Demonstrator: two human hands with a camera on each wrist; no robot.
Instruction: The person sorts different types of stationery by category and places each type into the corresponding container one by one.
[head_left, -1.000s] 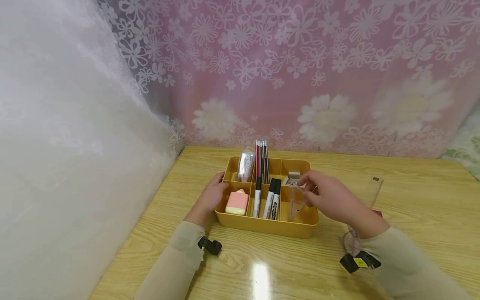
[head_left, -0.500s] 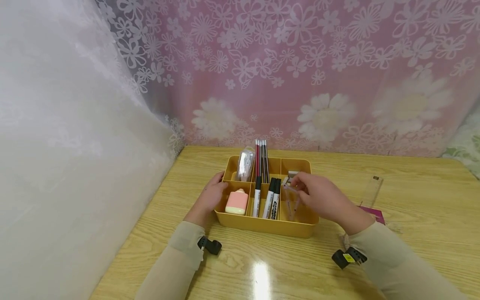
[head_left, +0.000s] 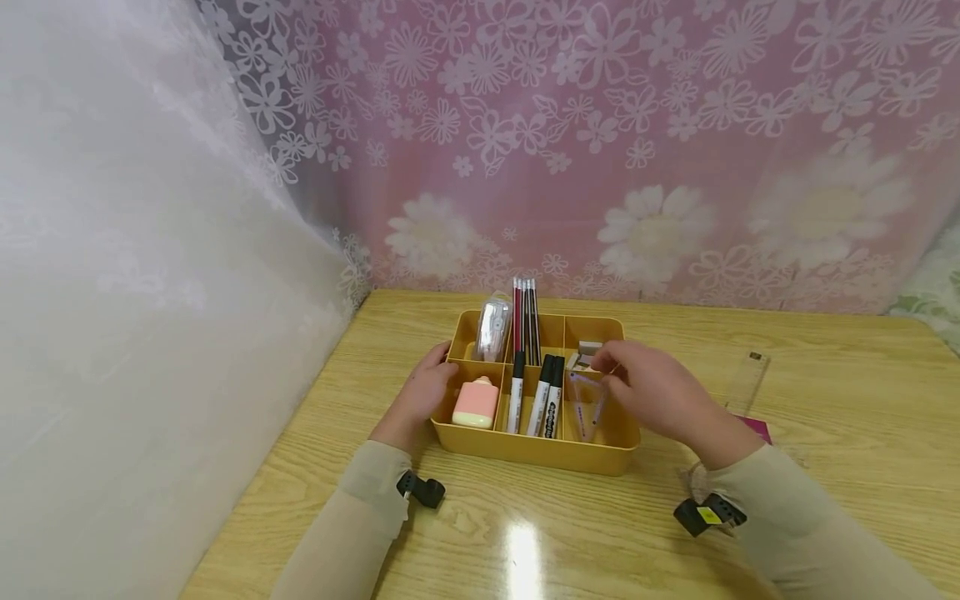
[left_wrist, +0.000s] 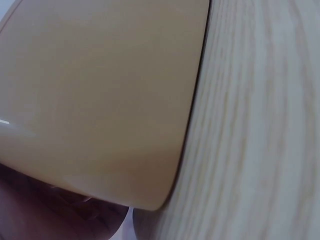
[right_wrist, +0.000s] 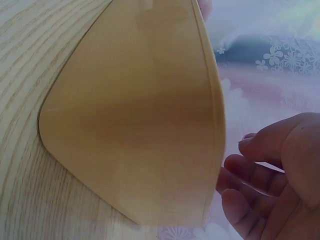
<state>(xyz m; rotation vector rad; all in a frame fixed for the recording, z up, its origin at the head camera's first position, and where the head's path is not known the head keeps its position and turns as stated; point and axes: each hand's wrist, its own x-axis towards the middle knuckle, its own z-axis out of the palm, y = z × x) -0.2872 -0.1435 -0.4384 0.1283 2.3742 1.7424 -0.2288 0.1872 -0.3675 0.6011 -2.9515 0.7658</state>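
A yellow divided desk organizer (head_left: 525,457) stands on the table. My left hand (head_left: 422,390) grips its left side, thumb over the rim; in the left wrist view its fingers (left_wrist: 75,215) lie at the box wall. A clear set square (head_left: 579,415) with purple markings leans in the front right compartment, one corner down. Over that compartment's right rim is my right hand (head_left: 663,396), fingertips near the set square's upper right corner. In the right wrist view the right hand's thumb and loosely curved fingers (right_wrist: 237,207) are apart, with nothing seen between them.
Whiteboard markers (head_left: 537,404), pencils (head_left: 527,321), a clear case (head_left: 492,329), a pink and cream bottle-shaped thing (head_left: 476,404) and small whitish pieces (head_left: 589,351) fill other compartments. A clear ruler (head_left: 748,379) and a magenta item (head_left: 756,428) lie on the right. A floral curtain (head_left: 570,167) hangs behind.
The set square, earlier pinched by my right hand and shifted left, now leans in the front right compartment. My right hand has drawn back slightly to the right. The left hand stays put.
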